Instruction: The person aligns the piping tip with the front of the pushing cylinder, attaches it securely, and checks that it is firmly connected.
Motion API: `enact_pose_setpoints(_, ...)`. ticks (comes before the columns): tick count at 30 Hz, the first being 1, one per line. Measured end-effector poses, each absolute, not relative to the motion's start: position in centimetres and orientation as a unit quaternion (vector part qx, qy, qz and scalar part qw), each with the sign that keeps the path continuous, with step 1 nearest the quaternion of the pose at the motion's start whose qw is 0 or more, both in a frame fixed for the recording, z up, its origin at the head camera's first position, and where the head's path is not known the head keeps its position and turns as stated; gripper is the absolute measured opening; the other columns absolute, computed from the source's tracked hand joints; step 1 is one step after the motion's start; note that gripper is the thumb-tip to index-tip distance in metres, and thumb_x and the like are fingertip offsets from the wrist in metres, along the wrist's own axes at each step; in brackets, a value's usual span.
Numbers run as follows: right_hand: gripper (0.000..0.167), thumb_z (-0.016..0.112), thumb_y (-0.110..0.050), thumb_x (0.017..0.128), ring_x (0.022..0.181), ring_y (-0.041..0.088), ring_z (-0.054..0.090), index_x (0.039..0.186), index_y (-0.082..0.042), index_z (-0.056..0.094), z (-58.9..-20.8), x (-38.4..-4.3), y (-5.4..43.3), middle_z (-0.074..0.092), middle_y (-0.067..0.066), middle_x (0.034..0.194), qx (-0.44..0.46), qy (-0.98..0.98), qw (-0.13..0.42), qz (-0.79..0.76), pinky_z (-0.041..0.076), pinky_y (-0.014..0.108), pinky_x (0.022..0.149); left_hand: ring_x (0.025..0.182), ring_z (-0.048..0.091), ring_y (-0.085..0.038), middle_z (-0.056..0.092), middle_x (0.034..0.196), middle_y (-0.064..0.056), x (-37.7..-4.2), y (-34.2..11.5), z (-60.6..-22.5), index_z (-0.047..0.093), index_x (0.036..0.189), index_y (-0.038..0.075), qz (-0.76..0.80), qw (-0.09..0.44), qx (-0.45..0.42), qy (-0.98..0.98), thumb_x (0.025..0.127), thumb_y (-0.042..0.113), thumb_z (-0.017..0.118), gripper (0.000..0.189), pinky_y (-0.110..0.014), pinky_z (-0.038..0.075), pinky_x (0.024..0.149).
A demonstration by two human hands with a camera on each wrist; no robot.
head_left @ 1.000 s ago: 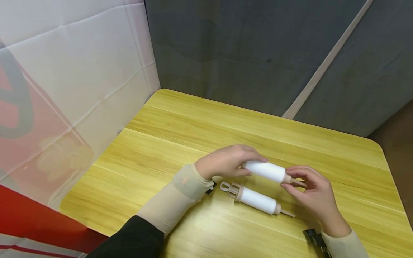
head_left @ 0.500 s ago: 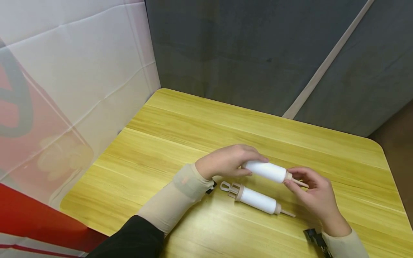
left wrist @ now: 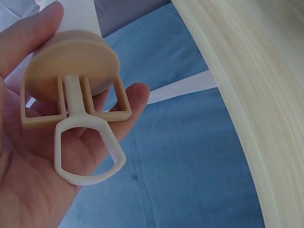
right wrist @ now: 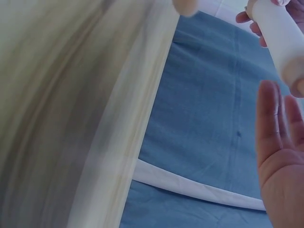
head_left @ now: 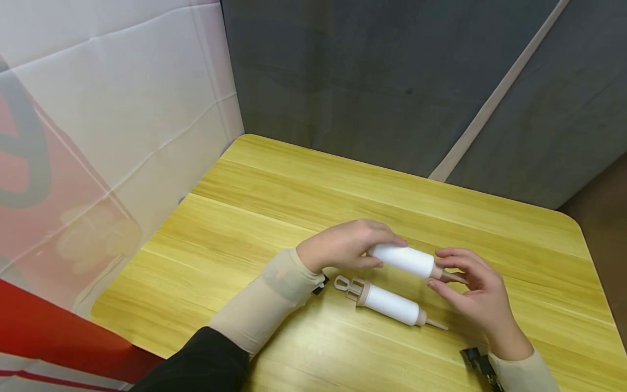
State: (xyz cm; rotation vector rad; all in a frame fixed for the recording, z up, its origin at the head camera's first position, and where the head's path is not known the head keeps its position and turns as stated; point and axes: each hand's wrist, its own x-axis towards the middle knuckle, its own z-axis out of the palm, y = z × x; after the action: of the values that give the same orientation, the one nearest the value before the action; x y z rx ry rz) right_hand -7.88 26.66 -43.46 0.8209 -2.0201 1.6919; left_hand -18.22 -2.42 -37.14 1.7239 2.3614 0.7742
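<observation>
A large white-barrelled syringe (head_left: 404, 259) with beige collars is held just over the table, tilted down to the right. My left hand (head_left: 350, 244) grips its rear end, thumb and fingers round the barrel. In the left wrist view the beige finger-loops (left wrist: 42, 97) and white ring handle (left wrist: 90, 152) show at my palm. At the other end my right hand (head_left: 477, 283) surrounds the front collar and nozzle (head_left: 454, 277), its fingers (right wrist: 269, 114) straight in the right wrist view, apart from the collar. A second, matching syringe (head_left: 392, 304) lies below on the table, untouched.
The wood-grain table (head_left: 235, 218) reaches to a dark grey curtain (head_left: 343, 81) at the back. White printed fabric (head_left: 147, 81) hangs on the left. A black wrist mount (head_left: 477, 362) sits by my right cuff.
My right thumb and fingers, closer together on the front collar half a second ago, have spread apart. The left hand and its syringe stay nearly still; the second syringe has not moved.
</observation>
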Motion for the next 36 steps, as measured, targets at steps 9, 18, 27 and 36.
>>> enact_pose_setpoints(9, 0.052, 0.071, 0.043, 0.062, 0.103, 0.019, 0.071, 0.105, 0.015, 0.072, -43.6, -7.9, 26.4, 0.068, 0.024, 0.116, 0.296, -0.721, 0.192, 0.596, 0.061, 0.023, 0.075, 0.123, 0.065, -0.021, 0.069, 0.139, -0.007, -18.3, -2.5, -37.2, 0.066, 0.144, 0.006, 0.251, 0.06, 0.568, 0.781, 0.095, 0.006, 0.081, 0.052, -0.025, 0.048, 0.105)
enact_pose_setpoints(18, 0.053, 0.079, 0.034, 0.066, 0.095, 0.011, 0.075, 0.112, 0.009, 0.074, -43.6, -7.7, 26.5, 0.076, 0.013, 0.108, 0.251, -0.787, 0.222, 0.518, 0.06, 0.021, 0.076, 0.123, 0.065, -0.021, 0.069, 0.139, -0.007, -18.2, -2.5, -37.1, 0.066, 0.144, 0.006, 0.247, 0.056, 0.567, 0.784, 0.095, 0.007, 0.081, 0.051, -0.026, 0.048, 0.106)
enact_pose_setpoints(27, 0.038, 0.079, 0.027, 0.078, 0.093, 0.008, 0.075, 0.109, 0.007, 0.073, -42.6, -7.2, 26.3, 0.077, 0.0, 0.107, 0.19, -0.812, 0.169, 0.525, 0.062, 0.025, 0.077, 0.12, 0.066, -0.021, 0.07, 0.136, -0.007, -18.2, -2.4, -37.3, 0.067, 0.144, 0.007, 0.24, 0.034, 0.578, 0.779, 0.095, 0.007, 0.081, 0.051, -0.026, 0.049, 0.104)
enact_pose_setpoints(36, 0.03, 0.073, 0.026, 0.085, 0.081, 0.009, 0.071, 0.11, 0.01, 0.07, -42.5, -7.1, 26.1, 0.076, 0.001, 0.111, 0.177, -0.791, 0.133, 0.571, 0.06, 0.025, 0.062, 0.116, 0.068, -0.021, 0.072, 0.131, -0.008, -18.1, -2.6, -37.2, 0.069, 0.143, 0.009, 0.239, 0.006, 0.585, 0.775, 0.092, 0.006, 0.084, 0.052, -0.024, 0.051, 0.099)
